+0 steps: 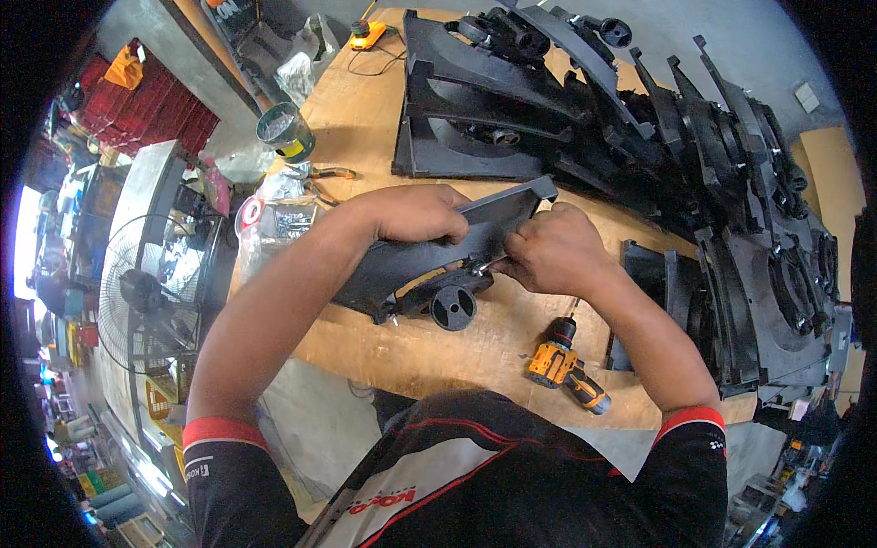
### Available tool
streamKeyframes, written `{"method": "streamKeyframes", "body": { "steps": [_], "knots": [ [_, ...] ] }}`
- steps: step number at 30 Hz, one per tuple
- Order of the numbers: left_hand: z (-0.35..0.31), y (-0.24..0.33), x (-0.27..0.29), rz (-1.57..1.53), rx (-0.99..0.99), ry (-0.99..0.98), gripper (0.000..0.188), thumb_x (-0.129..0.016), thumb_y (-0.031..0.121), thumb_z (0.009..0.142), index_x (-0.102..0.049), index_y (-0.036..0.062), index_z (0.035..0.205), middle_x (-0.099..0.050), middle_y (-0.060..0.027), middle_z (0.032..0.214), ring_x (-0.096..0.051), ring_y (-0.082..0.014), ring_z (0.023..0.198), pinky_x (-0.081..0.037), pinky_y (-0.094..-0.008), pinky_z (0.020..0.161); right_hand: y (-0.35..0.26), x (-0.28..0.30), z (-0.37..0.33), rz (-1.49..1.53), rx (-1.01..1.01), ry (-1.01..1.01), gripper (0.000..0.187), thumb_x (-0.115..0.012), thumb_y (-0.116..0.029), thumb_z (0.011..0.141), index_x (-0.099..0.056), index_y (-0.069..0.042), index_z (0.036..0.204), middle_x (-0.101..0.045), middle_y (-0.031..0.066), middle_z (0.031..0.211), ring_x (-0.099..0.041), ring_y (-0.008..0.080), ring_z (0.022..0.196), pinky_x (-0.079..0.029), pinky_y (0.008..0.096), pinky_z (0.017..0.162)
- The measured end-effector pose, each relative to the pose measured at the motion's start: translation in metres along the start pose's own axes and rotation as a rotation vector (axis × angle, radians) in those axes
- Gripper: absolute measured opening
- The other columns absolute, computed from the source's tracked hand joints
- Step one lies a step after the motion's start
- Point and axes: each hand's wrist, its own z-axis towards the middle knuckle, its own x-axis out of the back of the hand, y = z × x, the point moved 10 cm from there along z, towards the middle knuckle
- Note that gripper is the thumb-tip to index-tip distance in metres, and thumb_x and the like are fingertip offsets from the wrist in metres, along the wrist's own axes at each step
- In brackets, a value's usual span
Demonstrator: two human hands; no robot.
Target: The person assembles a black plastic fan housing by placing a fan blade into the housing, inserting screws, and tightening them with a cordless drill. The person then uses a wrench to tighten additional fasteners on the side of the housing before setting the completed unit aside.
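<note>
My left hand (422, 216) is closed on the upper edge of a black plastic panel (484, 224), which is held tilted above the wooden table. A round black wheel-like part (453, 308) sits at the panel's lower side, beside a curved opening. At the panel's right end, my right hand (562, 247) is closed, fingers pinched near a small metal fitting. Something thin and shiny shows at those fingertips; its kind is hidden. Below the right hand, a yellow and black cordless drill (554, 363) lies on the table, its bit pointing away from me.
Similar black panels (493, 105) are piled across the far and right side of the wooden table (411, 352). At the left are a dark bucket (285, 132), pliers (333, 173) and a bag of screws (290, 221). A fan (142, 290) stands left of the table.
</note>
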Motion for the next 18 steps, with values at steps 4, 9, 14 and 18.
{"method": "streamKeyframes", "body": {
  "steps": [4, 9, 14, 18],
  "knots": [
    [-0.006, -0.001, 0.005, 0.062, 0.03, 0.068, 0.041, -0.058, 0.019, 0.075, -0.065, 0.001, 0.111, -0.066, -0.0051, 0.081, -0.058, -0.0139, 0.069, -0.048, -0.0304, 0.063, 0.0, -0.001, 0.003, 0.018, 0.006, 0.017, 0.029, -0.062, -0.039, 0.082, -0.067, -0.01, 0.079, -0.068, 0.0102, 0.071, -0.069, 0.0306, 0.073, -0.052, 0.0449, 0.063],
    [-0.006, 0.003, -0.006, 0.168, -0.052, 0.081, 0.041, -0.058, 0.024, 0.076, -0.066, -0.0002, 0.108, -0.069, -0.0131, 0.087, -0.064, -0.0231, 0.078, -0.051, -0.0376, 0.071, -0.004, -0.002, -0.01, 0.011, 0.015, 0.2, 0.036, -0.073, -0.044, 0.074, -0.061, -0.013, 0.061, -0.057, 0.0049, 0.057, -0.061, 0.0272, 0.056, -0.044, 0.0423, 0.055],
    [-0.003, 0.013, -0.023, 0.3, -0.103, 0.16, 0.038, -0.057, 0.027, 0.077, -0.07, -0.0016, 0.1, -0.07, -0.0246, 0.096, -0.068, -0.0363, 0.086, -0.051, -0.0468, 0.078, -0.017, -0.003, -0.027, -0.095, 0.032, 0.225, 0.038, -0.076, -0.046, 0.07, -0.059, -0.014, 0.058, -0.052, 0.0021, 0.056, -0.055, 0.0236, 0.053, -0.039, 0.0392, 0.051],
    [-0.012, 0.03, -0.031, 0.421, -0.185, 0.175, 0.036, -0.053, 0.024, 0.077, -0.071, -0.0054, 0.089, -0.068, -0.0284, 0.09, -0.068, -0.0399, 0.084, -0.051, -0.0498, 0.078, -0.028, 0.005, -0.033, -0.122, 0.068, 0.289, 0.032, -0.081, -0.037, 0.066, -0.06, -0.014, 0.064, -0.051, 0.0043, 0.057, -0.053, 0.0252, 0.053, -0.038, 0.04, 0.051]
  ]
}}
